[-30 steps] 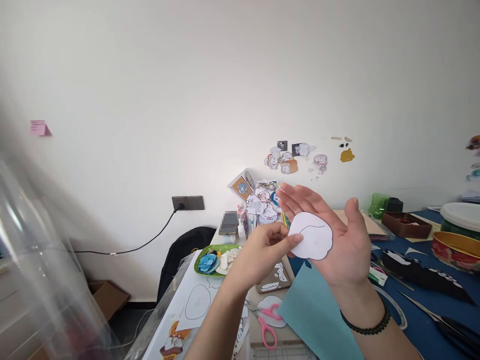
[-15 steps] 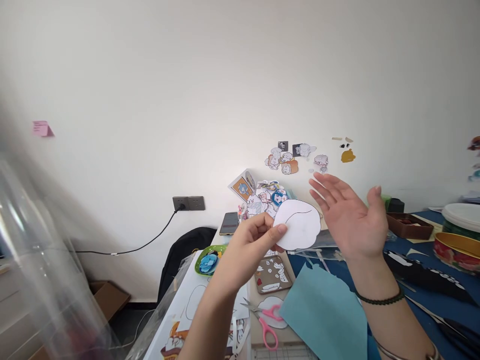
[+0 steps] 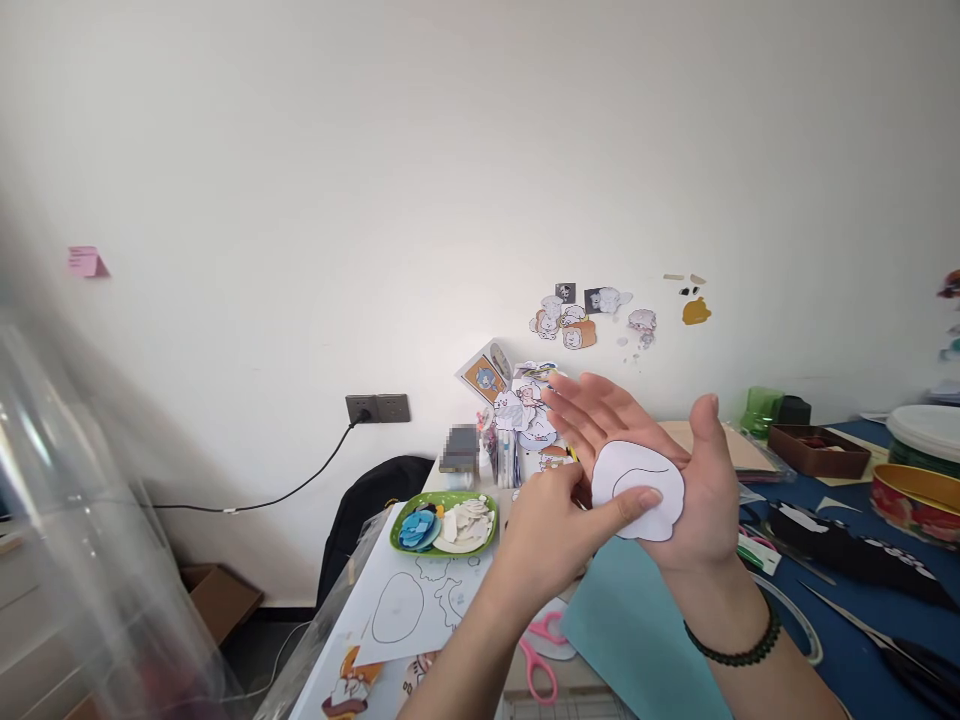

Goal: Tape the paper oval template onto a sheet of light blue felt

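Note:
A rounded white paper cutout point(image 3: 637, 480) with a curved black line on it is pinched by my left hand point(image 3: 559, 525), the thumb lying across its face. Behind the cutout, my right hand point(image 3: 697, 500) is held palm up with its fingers stretched out, and the cutout rests over that palm. Below both hands lies a sheet of teal paper point(image 3: 630, 620). Pink-handled scissors point(image 3: 540, 675) lie to its left, partly covered by my left forearm.
A green tray point(image 3: 401, 545) holds blue and white paper pieces. Outline drawings point(image 3: 397, 607) lie on a white sheet at the left. On the right are black scissors point(image 3: 896, 655), a brown box point(image 3: 814, 455) and a red floral tin point(image 3: 915, 510). Paper figures point(image 3: 579, 333) stick to the wall.
My left hand has carried the cutout right and down onto my right palm. My right hand has shifted left and slightly lower. More of the green tray now shows.

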